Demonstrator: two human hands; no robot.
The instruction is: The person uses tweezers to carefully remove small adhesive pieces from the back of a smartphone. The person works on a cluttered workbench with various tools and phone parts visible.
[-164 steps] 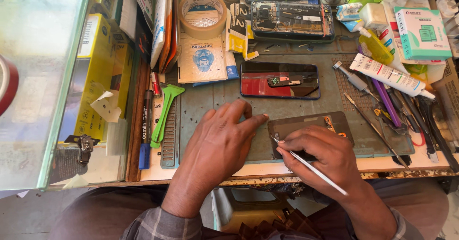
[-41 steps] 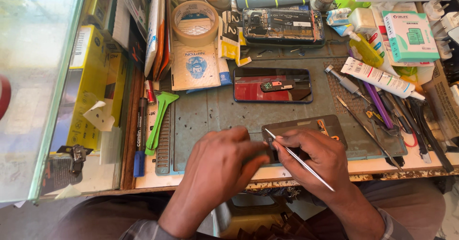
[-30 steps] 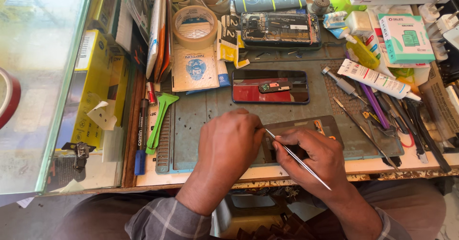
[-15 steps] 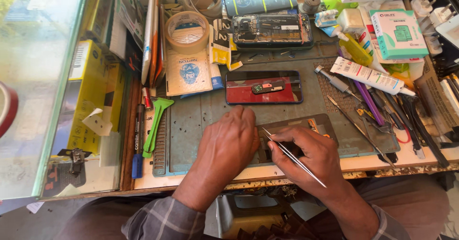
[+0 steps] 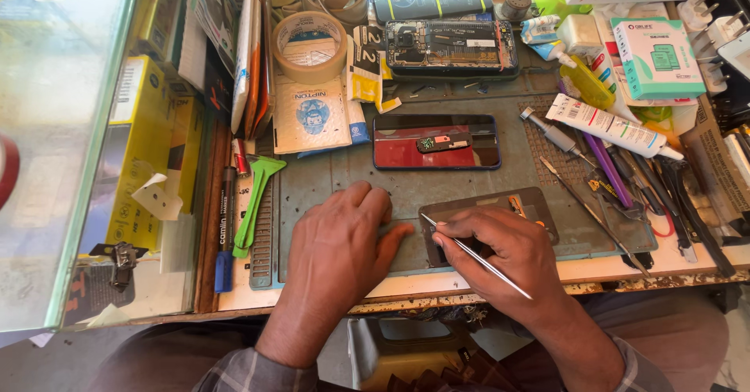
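R hand [image 5: 508, 255] fingers grip thin metal tool [image 5: 476, 255] (over panel [image 5: 488, 212]); L hand [image 5: 340, 247] flat, open.

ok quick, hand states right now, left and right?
Left hand: open, lying palm down on the grey mat, holding nothing.
Right hand: closed on thin metal tweezers, resting on the dark phone panel.

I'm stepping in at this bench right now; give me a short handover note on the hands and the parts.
Left hand: flat on the grey work mat, fingertips beside the dark phone panel.
Right hand: holds thin metal tweezers, tip at the panel's left edge, hand resting on the panel.
Nearby: red phone above the panel; opened phone further back.
Done: panel lies flat on the mat.
Left: cannot tell from this view.
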